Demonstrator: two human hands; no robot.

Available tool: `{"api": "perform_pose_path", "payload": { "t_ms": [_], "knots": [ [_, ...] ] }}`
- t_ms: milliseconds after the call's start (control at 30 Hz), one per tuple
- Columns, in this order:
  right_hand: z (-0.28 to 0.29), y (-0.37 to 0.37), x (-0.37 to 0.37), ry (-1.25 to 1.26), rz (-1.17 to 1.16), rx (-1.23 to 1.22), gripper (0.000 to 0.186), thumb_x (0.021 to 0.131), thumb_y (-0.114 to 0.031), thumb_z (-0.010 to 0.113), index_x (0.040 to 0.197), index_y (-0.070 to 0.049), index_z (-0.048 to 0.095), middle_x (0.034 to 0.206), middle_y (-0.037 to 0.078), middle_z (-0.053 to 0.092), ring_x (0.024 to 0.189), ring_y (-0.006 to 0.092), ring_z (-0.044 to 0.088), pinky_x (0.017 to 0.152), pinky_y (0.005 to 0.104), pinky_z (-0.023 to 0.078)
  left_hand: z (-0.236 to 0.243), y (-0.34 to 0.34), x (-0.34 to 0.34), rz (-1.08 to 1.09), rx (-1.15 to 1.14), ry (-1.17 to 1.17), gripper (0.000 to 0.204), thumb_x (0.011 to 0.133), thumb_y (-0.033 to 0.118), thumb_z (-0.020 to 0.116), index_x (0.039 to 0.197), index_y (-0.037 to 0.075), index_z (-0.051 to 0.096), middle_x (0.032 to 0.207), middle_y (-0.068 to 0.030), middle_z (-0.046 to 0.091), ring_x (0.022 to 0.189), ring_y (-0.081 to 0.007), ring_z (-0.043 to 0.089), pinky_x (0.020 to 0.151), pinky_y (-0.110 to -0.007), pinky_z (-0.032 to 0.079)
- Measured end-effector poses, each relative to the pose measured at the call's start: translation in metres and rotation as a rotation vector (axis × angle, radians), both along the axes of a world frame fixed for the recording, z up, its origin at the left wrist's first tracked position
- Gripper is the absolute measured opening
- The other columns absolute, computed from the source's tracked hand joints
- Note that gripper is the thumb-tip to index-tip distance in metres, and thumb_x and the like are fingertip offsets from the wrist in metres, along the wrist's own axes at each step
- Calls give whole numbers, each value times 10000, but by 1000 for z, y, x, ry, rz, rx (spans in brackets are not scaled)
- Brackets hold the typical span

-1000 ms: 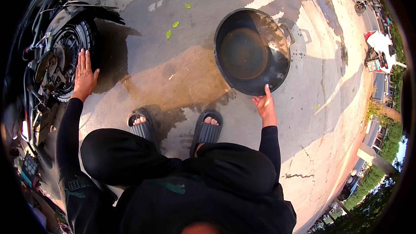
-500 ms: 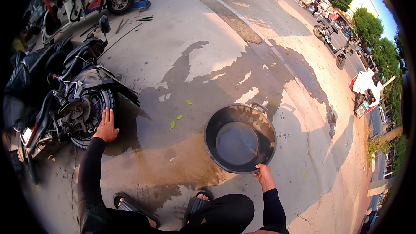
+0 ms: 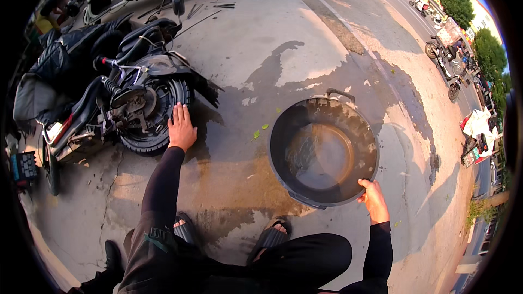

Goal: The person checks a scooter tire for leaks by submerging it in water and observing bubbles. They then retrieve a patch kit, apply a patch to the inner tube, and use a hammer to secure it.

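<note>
So my right hand [image 3: 374,198] is pinching the rim of the black basin [image 3: 284,166] at its near right edge, thumb over the lip, other fingers tucked round the outside. The basin's in front of me, a bit right, over the concrete [image 3: 305,32]. Can't tell if it's sitting flat or tipped a bit. My left hand [image 3: 182,128] is out flat with straight fingers, right at the edge of the tire [image 3: 143,146] on the bike [image 3: 111,87] lying over on its side. Contact or just hovering? Can't tell.

What worries me: it's a one-corner hold, nowhere near the far handle [image 3: 342,95], so if I pulled hard the basin could twist out of my fingers. If there's water in it (the bottom looks murky, hard to say), it'd slop out. If that wheel turned, my left fingertips could get dragged or nipped. And I'm in open sandals [image 3: 266,242] by a wet patch [image 3: 234,177], so slipping's a real possibility.
</note>
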State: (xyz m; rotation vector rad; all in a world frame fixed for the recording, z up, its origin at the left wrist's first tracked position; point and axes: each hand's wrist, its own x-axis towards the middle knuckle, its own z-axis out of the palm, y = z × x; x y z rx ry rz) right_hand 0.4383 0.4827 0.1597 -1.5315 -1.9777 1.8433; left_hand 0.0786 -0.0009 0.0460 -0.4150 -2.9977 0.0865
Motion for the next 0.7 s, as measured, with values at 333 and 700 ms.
{"api": "perform_pose_path", "payload": {
  "t_ms": [333, 700],
  "knots": [
    [76, -73, -27, -190, 324, 171, 301, 835, -220, 635, 1056, -42, 535, 904, 72, 635, 609, 143, 588, 378, 262, 408, -131, -3, 93, 1246, 2878, -349, 733, 936, 571, 244, 1476, 76, 263, 1509, -152, 337, 1386, -336, 327, 1104, -497, 261],
    [120, -208, -174, -220, 584, 418, 336, 847, -226, 597, 1054, 32, 540, 859, 114, 616, 517, 166, 574, 344, 248, 433, -88, -84, 21, 700, 3194, -94, 852, 809, 802, 155, 1443, 282, 389, 1519, -23, 339, 1385, -305, 305, 1083, -610, 238]
  ]
}}
